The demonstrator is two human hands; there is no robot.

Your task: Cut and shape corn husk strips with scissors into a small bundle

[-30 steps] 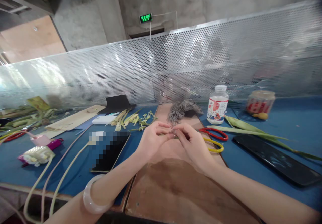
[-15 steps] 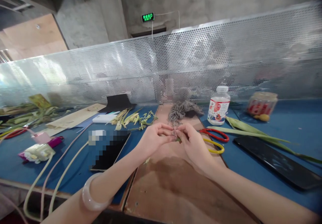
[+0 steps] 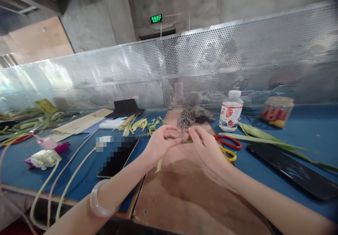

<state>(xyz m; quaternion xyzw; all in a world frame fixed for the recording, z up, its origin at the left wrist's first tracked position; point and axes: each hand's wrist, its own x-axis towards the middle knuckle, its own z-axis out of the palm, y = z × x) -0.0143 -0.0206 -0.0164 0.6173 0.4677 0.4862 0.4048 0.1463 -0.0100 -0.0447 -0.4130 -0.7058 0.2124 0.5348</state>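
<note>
Head view | left hand and right hand pinch a thin green leaf strip between fingertips, over the brown board, centre | risk: strip likely tears if pulled apart; scissors near right

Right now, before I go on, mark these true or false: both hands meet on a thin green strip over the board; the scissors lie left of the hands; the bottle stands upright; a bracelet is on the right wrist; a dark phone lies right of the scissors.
1. Left hand and right hand meet on a thin green strip over the brown board: true.
2. Scissors lie left of the hands: false, they lie right of them.
3. Bottle stands upright: true.
4. Bracelet on the right wrist: false, it is on the left.
5. Dark phone lies right of the scissors: true.
</note>
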